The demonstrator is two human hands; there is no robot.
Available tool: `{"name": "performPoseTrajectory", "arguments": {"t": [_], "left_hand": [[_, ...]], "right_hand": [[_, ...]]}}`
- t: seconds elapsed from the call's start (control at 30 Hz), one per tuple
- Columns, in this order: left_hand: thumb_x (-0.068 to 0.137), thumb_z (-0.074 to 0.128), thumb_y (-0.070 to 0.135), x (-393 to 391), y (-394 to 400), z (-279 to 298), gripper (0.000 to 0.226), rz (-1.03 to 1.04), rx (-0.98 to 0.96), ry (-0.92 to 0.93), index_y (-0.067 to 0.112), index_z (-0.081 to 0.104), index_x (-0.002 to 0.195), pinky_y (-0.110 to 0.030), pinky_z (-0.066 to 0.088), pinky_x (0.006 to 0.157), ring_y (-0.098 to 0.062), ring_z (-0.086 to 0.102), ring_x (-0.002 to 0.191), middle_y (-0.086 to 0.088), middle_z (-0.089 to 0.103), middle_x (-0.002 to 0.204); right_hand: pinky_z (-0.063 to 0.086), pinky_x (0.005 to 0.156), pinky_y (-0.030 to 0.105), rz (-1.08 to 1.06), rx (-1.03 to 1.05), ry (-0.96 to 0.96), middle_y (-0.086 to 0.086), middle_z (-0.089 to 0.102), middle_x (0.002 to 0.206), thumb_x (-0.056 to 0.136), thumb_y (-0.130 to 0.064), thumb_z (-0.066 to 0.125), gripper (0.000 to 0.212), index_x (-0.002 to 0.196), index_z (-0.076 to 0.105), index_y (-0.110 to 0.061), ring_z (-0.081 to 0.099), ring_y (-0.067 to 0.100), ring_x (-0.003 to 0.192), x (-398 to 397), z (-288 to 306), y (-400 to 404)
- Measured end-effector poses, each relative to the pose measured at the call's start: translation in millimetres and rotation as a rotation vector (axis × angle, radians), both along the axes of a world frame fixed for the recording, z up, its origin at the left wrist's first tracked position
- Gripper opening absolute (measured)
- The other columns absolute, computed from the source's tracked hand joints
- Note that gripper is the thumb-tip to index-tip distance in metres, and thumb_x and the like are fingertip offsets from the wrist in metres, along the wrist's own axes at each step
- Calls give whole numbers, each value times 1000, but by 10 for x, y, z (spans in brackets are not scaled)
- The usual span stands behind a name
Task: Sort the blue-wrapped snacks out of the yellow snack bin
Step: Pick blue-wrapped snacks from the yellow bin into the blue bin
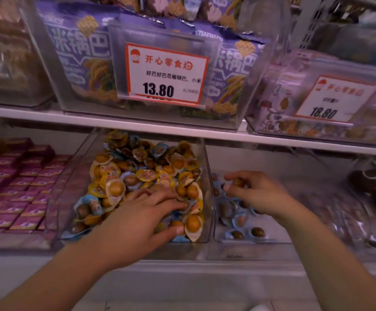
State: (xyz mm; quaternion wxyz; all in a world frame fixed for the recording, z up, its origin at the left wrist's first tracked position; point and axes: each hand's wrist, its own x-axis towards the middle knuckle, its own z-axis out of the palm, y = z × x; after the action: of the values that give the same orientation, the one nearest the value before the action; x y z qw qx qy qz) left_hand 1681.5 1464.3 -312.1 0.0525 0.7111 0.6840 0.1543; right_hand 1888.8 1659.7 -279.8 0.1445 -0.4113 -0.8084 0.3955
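Left hand (151, 212) spread flat, fingers pressing into mixed pile in yellow bin (207, 176). Right hand (252, 189) over right bin (250, 240), pinching small brown snack (238, 182). Blue snacks (88, 206) scattered near and far among yellow. Packs likely light, crinkly, slippery; best pinched at flat wrapper rim.

Lower shelf (182, 265) bearing clear yellow snack bin (206, 176), neighbouring clear bin (250, 241) of blue-wrapped snacks, pink boxes (19, 189) at left
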Motion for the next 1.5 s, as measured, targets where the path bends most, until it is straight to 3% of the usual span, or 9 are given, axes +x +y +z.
{"name": "performPoseTrajectory", "arguments": {"t": [0.13,0.3,0.37,0.5,0.63,0.77,1.03,1.27,1.5], "left_hand": [[85,27,75,-110,101,-2,63,29,-44,140,49,43,140,-42,8,121,-7,31,142,24,27,154],[82,67,52,-342,87,56,36,197,56,212,39,64,115,-55,28,113,-26,60,116,5,47,145],[80,71,51,-401,77,79,42,251,60,218,37,63,119,-58,27,113,-29,58,120,2,49,143],[79,72,51,-362,80,123,47,274,62,285,35,64,122,-60,21,116,-30,41,139,-3,49,145],[85,69,41,-256,52,135,40,231,107,257,32,64,124,-56,22,117,-27,38,141,-1,47,147],[93,50,25,-111,34,126,32,41,169,-89,31,67,118,-38,33,112,-9,55,116,14,63,123],[88,41,71,-209,75,13,57,3,-91,171,40,50,136,-33,25,113,-10,36,130,20,47,135],[88,56,55,-192,159,11,66,29,-124,241,42,30,147,-38,1,119,-17,27,139,14,47,141],[83,61,46,-175,177,-15,57,33,-155,67,50,38,135,-37,26,109,-19,30,128,12,47,133]], "right_hand": [[46,93,22,-70,137,51,-4,65,114,92,-26,67,34,124,65,-17,60,12,115,-133,-84,-44],[48,90,22,208,559,302,-13,67,105,87,-34,59,23,105,72,-28,60,5,105,-349,66,-458],[42,105,32,465,671,108,-13,67,108,85,-41,60,30,109,73,-30,55,7,114,-403,59,-592],[-9,121,43,595,809,-409,-15,55,134,81,-56,64,49,127,63,-38,21,14,145,-457,2,-605],[-7,120,54,501,854,-428,-11,45,143,88,-41,60,39,127,61,-42,12,20,148,-524,-22,-631],[-2,120,52,446,810,-423,-17,41,147,89,-37,59,41,129,59,-45,13,17,146,-561,-43,-621],[-3,119,54,449,793,-418,-13,38,150,88,-29,64,39,124,62,-44,10,18,147,-565,-32,-614],[-5,115,68,528,903,-585,-3,30,151,81,-45,59,39,117,68,-34,2,29,147,-548,31,-718],[7,117,63,534,917,-622,-1,35,148,80,-34,68,42,123,66,-31,10,28,143,-621,29,-732]]}}
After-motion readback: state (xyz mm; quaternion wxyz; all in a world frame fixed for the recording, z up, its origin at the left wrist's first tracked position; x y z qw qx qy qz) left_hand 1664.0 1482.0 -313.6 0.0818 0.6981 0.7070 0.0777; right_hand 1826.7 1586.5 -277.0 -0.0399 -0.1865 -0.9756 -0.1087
